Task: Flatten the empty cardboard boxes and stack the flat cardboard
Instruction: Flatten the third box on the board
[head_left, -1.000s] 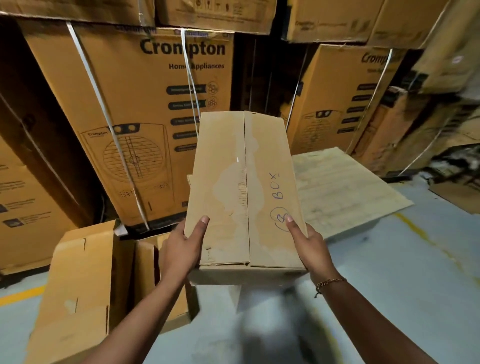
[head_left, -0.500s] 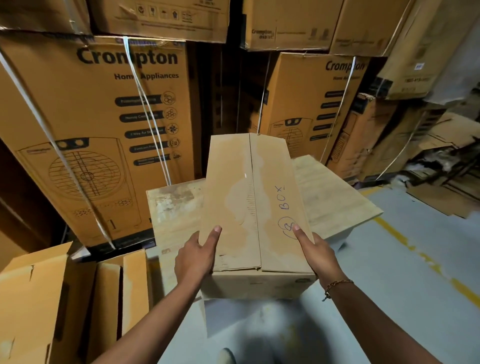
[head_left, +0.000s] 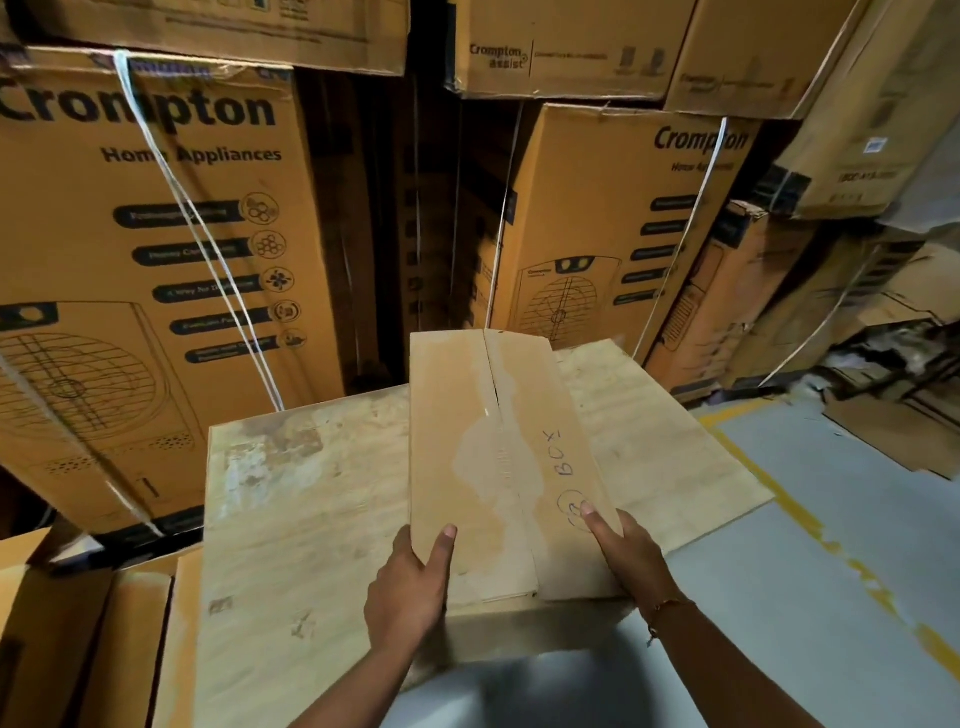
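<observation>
Carried forward since a second ago, the box (head_left: 498, 457) is now over a pale wooden tabletop (head_left: 311, 509) rather than out in front of it.
Nearest, the left hand (head_left: 410, 587) clamps the box's near left corner, thumb flat on top, and the right hand (head_left: 623, 556), a thin bracelet (head_left: 667, 608) at its wrist, grips the near right edge with its thumb by a circled pen mark and the word "BOX". The box is long, plain brown cardboard with closed flaps and torn pale patches along the centre seam; whether it rests on the scuffed, grainy tabletop I cannot tell. Open boxes (head_left: 78, 623) stand at lower left; the smooth grey floor (head_left: 805, 597) has a worn yellow line (head_left: 831, 545). Behind rise big printed cartons (head_left: 156, 260) bound with white straps (head_left: 208, 260).
</observation>
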